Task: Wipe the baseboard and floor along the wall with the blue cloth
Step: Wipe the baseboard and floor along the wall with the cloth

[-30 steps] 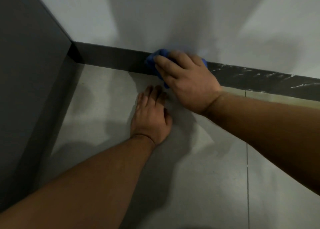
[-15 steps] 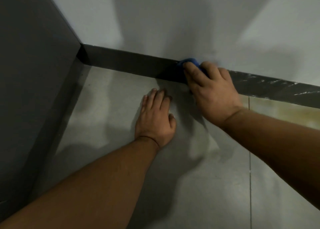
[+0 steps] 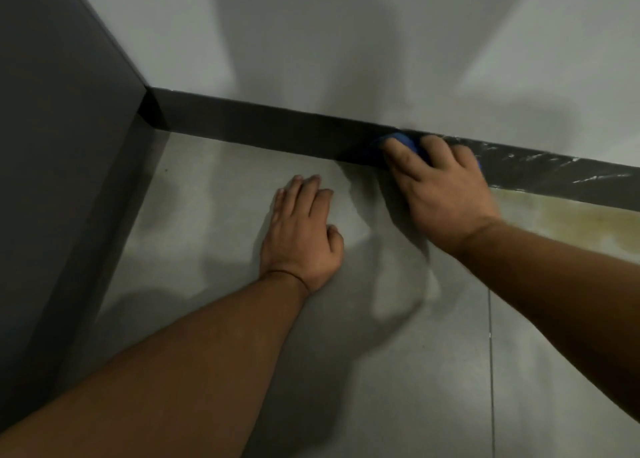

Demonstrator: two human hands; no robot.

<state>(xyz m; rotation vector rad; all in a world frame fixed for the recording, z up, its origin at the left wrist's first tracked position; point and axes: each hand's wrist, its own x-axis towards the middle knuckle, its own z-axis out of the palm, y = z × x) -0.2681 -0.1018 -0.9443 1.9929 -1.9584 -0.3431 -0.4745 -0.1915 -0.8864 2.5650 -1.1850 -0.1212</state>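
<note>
Head view. Your right hand (image 3: 446, 194) is pressed against the baseboard (image 3: 263, 128), fingers spread and bent over the blue cloth (image 3: 403, 142), holding it flat to the dark strip. The cloth is almost wholly hidden beneath that hand; only a small blue edge shows above and between the fingertips, at the top line of the baseboard where it meets the wall (image 3: 311, 41). A further trace of blue shows at the far side of the hand. The cloth sits against the baseboard, just above the floor (image 3: 346, 371).

Your left hand (image 3: 301, 229) lies palm down on the floor, fingers straight and together, thumb tucked in, holding nothing. It is near the right hand but apart from it, and short of the baseboard.

Surface: the floor is grey tile with a thin grout line (image 3: 490, 353) running toward you at the right. A yellowish-brown stain (image 3: 571, 229) marks the floor just beside the baseboard, to the right of your right wrist. The baseboard to the right of the cloth carries pale streaks (image 3: 554, 170); to the left it reads as plain dark.

Room: the wall is pale and crossed by soft shadows. A dark grey panel (image 3: 59, 145) stands at the left and meets the baseboard in a corner.
</note>
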